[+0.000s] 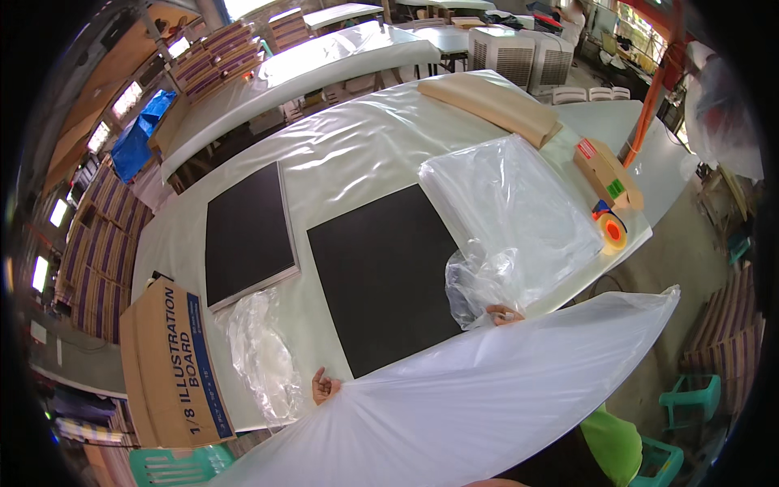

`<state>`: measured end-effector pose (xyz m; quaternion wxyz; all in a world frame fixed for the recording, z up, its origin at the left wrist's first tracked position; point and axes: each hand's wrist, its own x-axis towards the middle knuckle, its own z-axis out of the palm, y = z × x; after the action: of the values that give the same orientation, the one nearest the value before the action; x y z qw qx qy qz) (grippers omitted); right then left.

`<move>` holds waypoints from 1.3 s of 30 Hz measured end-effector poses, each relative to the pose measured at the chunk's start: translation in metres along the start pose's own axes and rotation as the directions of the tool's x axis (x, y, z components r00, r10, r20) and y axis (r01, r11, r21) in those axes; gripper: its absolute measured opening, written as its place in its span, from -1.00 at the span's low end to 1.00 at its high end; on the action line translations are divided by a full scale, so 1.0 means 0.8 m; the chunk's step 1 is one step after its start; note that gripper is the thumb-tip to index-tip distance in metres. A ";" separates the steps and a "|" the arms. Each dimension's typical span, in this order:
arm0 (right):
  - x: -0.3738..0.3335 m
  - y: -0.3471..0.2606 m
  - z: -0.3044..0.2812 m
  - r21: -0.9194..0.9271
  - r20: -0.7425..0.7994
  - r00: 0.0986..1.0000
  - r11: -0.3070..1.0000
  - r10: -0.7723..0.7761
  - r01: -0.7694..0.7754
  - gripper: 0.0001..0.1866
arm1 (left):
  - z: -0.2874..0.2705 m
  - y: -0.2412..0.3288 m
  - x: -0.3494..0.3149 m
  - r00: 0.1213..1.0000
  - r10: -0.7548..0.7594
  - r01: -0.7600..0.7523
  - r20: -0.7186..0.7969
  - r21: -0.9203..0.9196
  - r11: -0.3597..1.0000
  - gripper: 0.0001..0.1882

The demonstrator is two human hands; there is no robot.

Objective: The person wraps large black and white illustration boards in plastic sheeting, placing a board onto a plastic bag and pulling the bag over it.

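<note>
A: In the head view, where are the main things?

B: A white plastic sheet (pixel 495 390) is stretched between the hands, along the near side of the worktop (pixel 341 166). Just beyond it lies a single black board (pixel 389 280), flat, with its near edge at the sheet. I can't tell whether the two overlap.

A: And each grip?

B: The left hand (pixel 327 386) has its fingers curled, and folds in the sheet run to it, so that grip seems to be narrow and holding the sheet's edge. The right hand (pixel 505 315) is at the same edge, beside some crumpled clear plastic (pixel 479 280). Most of it is hidden, so I can't tell whether it grips anything.

A: How far along does it look?

B: Early for this board, I'd judge. The sheet is spread, but the board's top is bare.

A: What is left?

B: To the left is a stack of boards (pixel 250 231) with a black top, also bare. A pile of clear plastic (pixel 519 207) lies on the right, and a loose heap of plastic (pixel 264 357) by the cardboard box (pixel 174 365). The tape (pixel 613 234) sits near the far right edge, with neither hand on it.
</note>
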<state>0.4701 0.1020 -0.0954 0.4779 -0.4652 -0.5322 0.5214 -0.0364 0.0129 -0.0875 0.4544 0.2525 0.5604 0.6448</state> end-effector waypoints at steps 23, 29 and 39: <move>-0.015 -0.420 -0.002 0.095 0.124 0.911 0.919 -0.393 0.384 -0.56 | 0.093 0.390 -0.082 0.471 0.523 -0.202 0.710 -0.490 0.848 -0.68; -0.006 -0.434 0.018 -0.168 0.435 0.888 0.956 -0.148 0.241 -0.65 | 0.115 0.370 -0.090 0.477 0.408 -0.423 0.778 -0.204 0.883 -0.74; -0.012 -0.189 0.042 -0.348 -0.057 0.984 0.920 0.170 -0.179 -0.75 | 0.083 0.173 -0.072 0.972 -0.109 0.004 0.207 0.449 0.894 -0.85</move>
<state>0.4384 0.0851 0.0553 0.3455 -0.5954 -0.5671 0.4523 0.0036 0.0019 0.0715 0.4641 0.4051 0.6445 0.4529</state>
